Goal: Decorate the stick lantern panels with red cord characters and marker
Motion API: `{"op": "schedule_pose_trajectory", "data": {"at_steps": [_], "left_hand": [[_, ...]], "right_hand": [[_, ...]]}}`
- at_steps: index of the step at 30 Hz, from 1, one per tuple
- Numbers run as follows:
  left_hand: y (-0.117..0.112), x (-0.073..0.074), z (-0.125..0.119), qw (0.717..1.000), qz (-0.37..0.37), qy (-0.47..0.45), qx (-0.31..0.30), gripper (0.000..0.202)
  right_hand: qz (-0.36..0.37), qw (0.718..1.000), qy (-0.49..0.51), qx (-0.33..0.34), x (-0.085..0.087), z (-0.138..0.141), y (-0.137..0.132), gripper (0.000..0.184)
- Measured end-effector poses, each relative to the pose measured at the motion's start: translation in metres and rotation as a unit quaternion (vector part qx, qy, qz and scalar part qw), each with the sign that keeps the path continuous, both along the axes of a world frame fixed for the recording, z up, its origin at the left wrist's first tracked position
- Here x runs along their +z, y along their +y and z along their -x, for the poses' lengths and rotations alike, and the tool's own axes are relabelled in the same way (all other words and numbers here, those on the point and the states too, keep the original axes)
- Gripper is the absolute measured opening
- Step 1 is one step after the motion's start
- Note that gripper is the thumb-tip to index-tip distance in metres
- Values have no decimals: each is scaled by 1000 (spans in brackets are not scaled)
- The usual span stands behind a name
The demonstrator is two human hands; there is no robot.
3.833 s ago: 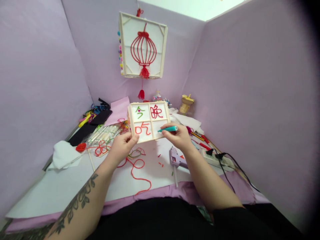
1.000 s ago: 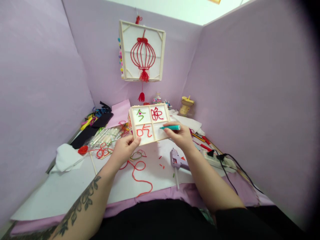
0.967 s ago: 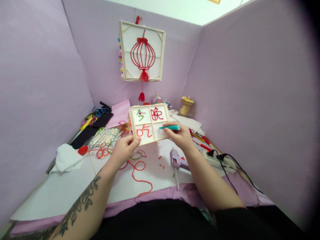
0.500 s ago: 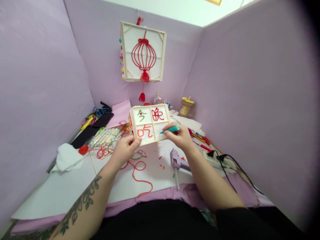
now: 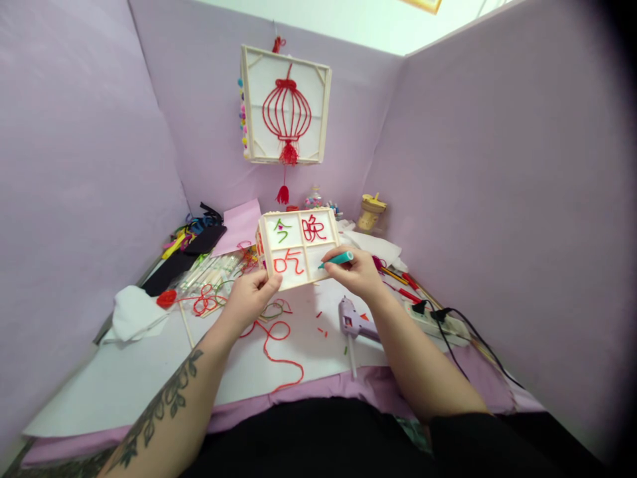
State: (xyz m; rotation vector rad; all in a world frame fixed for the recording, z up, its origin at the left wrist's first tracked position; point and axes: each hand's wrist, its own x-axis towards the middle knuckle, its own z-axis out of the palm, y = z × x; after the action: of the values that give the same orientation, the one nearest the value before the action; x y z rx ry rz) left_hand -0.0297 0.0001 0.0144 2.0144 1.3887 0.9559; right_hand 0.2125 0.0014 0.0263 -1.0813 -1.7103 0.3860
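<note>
My left hand [image 5: 256, 297] grips the lower left corner of a wooden-framed paper lantern box [image 5: 300, 243], thumb on the front. Its face is split into four white panes. Three bear Chinese characters, one green [image 5: 281, 230], one dark red [image 5: 313, 228] and one orange-red [image 5: 288, 261]. In my right hand [image 5: 357, 272] is a teal marker [image 5: 338, 259], its tip at the lower right pane. Whether the tip touches the paper I cannot tell. Below that hand a lilac glue gun [image 5: 352, 317] lies on the table.
A larger lantern [image 5: 287, 109] hangs at the back, with a red tassel [image 5: 283, 194] under it. Red yarn [image 5: 281, 358] trails over the white tabletop [image 5: 124, 378]. A power strip [image 5: 440, 323] with black cables lies right; a yellow cup [image 5: 371, 212] stands behind. Lilac panels enclose three sides.
The marker and my right fingers have shifted very slightly left and down against the lower right pane. My left hand and the lantern box stay nearly still.
</note>
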Motion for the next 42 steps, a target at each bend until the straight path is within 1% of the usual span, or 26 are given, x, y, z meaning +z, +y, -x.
{"op": "schedule_pose_trajectory", "data": {"at_steps": [8,13,18,22,26,32,39,42], "left_hand": [[-1,1,0,1000,1,-8,-3,44],[-2,2,-1,1000,1,-7,-2,43],[-2,2,-1,1000,2,-9,-4,44],[-1,2,-1,1000,0,-10,-7,44],[-1,0,-1,1000,-4,-14,-7,44],[-2,-1,-1,999,9,-27,-18,44],[-2,-2,-1,1000,-5,-23,-16,45],[-2,-2,-1,1000,3,-19,-15,45]], "right_hand": [[8,1000,-2,-20,-2,1,3,17],[-3,1000,13,-11,-4,1,4,22],[21,1000,13,-18,-3,0,2,17],[12,1000,13,-8,-3,0,4,19],[5,999,44,-10,-5,0,7,23],[3,999,39,-16,-7,-1,7,22],[-8,997,55,-57,-8,-1,9,23],[-6,997,51,-53,-7,0,8,23]]}}
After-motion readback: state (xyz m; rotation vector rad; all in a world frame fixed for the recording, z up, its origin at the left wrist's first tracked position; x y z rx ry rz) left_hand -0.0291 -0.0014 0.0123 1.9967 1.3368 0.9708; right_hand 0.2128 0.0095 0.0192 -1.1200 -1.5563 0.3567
